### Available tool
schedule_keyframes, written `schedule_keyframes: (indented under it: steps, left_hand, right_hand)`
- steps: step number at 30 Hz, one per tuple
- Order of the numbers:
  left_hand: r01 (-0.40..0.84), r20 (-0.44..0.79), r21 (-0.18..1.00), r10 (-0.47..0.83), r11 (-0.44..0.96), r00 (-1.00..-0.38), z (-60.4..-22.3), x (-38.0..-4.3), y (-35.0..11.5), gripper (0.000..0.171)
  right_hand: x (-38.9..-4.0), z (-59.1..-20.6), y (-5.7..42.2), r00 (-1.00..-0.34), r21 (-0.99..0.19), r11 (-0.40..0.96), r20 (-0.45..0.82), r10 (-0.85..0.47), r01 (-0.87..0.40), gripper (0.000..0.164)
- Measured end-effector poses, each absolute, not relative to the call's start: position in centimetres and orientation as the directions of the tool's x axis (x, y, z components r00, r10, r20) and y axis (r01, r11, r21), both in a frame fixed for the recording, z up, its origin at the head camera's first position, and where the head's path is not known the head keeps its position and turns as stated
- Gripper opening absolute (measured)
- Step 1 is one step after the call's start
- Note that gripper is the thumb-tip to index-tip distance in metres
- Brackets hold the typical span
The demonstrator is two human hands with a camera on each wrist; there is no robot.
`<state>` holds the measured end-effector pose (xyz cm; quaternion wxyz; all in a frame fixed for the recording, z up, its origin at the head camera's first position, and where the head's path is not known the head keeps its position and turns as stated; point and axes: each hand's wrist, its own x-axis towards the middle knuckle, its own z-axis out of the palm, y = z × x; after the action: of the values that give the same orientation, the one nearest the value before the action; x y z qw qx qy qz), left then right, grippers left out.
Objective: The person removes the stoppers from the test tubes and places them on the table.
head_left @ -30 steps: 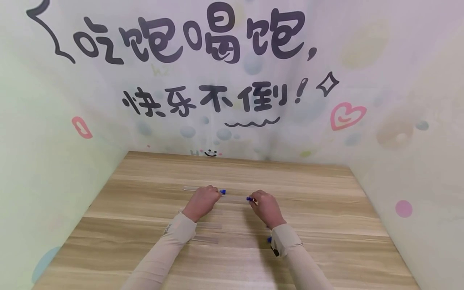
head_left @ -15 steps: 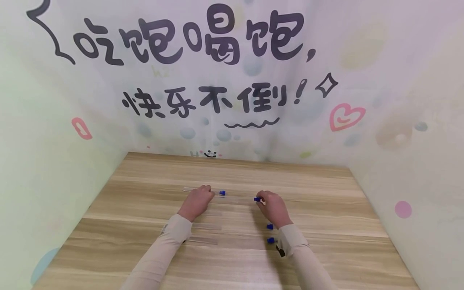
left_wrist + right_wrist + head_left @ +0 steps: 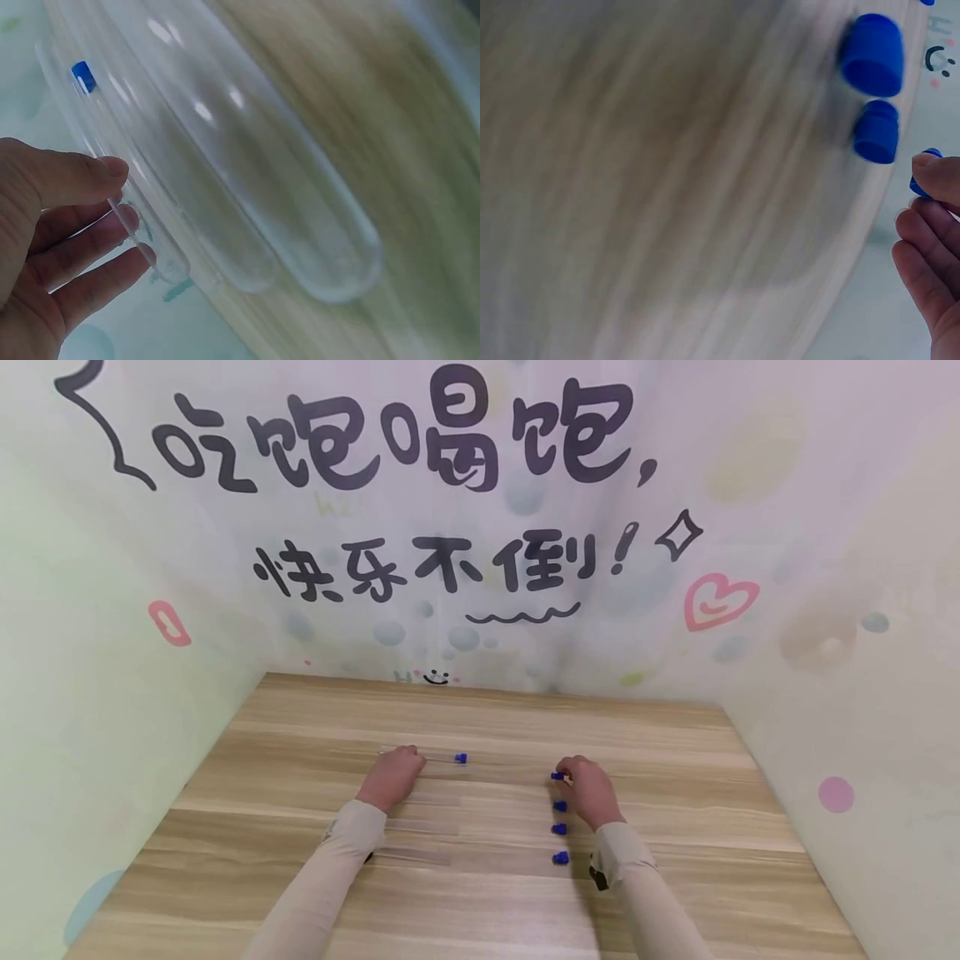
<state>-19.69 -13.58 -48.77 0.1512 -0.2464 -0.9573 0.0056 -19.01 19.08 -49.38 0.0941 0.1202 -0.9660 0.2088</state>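
Observation:
My left hand [image 3: 392,777] holds a clear test tube [image 3: 142,217] near its rounded end, thumb on one side and fingers on the other. Just behind it in the head view lies another tube with a blue stopper [image 3: 461,758] in its mouth. My right hand [image 3: 588,789] pinches a small blue stopper [image 3: 922,180] between thumb and fingertips, well to the right of the held tube's mouth. Below it in the head view stand several loose blue stoppers, among them a middle one [image 3: 559,829] and a front one [image 3: 560,858], in a column beside my right wrist.
Further clear tubes lie in parallel in front of the left hand, including a large-looking near tube [image 3: 300,195] and the frontmost tube [image 3: 420,857]. The wooden table [image 3: 675,893] is bounded by a printed cloth backdrop [image 3: 480,652] at the back and sides.
My right hand has moved right with the stopper, uncovering loose stoppers below it. My left hand has shifted left with the tube, so the gap between tube and stopper is wide now.

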Motion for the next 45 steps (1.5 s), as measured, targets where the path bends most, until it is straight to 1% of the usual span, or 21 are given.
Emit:
schedule_keyframes:
  steps: [4,10,18,22,29,31,36,41,45]
  left_hand:
    - [0.477,0.258,-0.074,0.479,0.876,-0.839,-49.2,-20.1,-14.1,0.014]
    - [0.475,0.21,-0.012,0.467,0.88,-0.859,-49.5,-20.4,-14.6,0.016]
    - [0.488,0.212,0.004,0.476,0.873,-0.853,-49.5,-20.6,-14.5,0.019]
    - [0.492,0.209,0.014,0.479,0.87,-0.853,-49.7,-20.6,-14.5,0.018]
    - [0.5,0.179,0.01,0.491,0.866,-0.853,-49.7,-20.5,-14.6,0.008]
    - [0.496,0.168,0.028,0.486,0.868,-0.858,-49.6,-20.4,-14.6,0.007]
    - [0.477,0.142,0.092,0.462,0.874,-0.875,-49.3,-20.3,-14.9,0.016]
    - [0.474,0.14,0.076,0.461,0.877,-0.876,-49.2,-20.5,-15.0,0.023]
    - [0.465,0.148,0.09,0.45,0.881,-0.881,-48.8,-20.7,-15.2,0.023]
  right_hand:
    - [-19.2,-49.6,19.5,-0.967,-0.367,0.899,0.171,-0.188,-0.24,0.014]
    - [-19.3,-49.9,19.9,-0.975,-0.324,0.921,0.111,-0.191,-0.217,0.011]
    - [-19.3,-49.8,20.1,-0.978,-0.293,0.933,0.087,-0.19,-0.208,0.01]
    - [-19.3,-49.6,20.1,-0.978,-0.295,0.932,0.082,-0.194,-0.21,0.011]
    - [-19.3,-49.8,20.2,-0.981,-0.309,0.931,0.059,-0.184,-0.193,0.016]
    - [-19.4,-49.9,20.2,-0.981,-0.308,0.931,0.059,-0.185,-0.195,0.018]
    - [-19.5,-49.6,20.2,-0.983,-0.32,0.93,0.046,-0.177,-0.182,0.023]
    - [-19.5,-49.3,20.4,-0.987,-0.346,0.925,0.043,-0.153,-0.158,0.026]
    - [-19.3,-48.9,20.3,-0.989,-0.379,0.913,0.049,-0.143,-0.151,0.028]
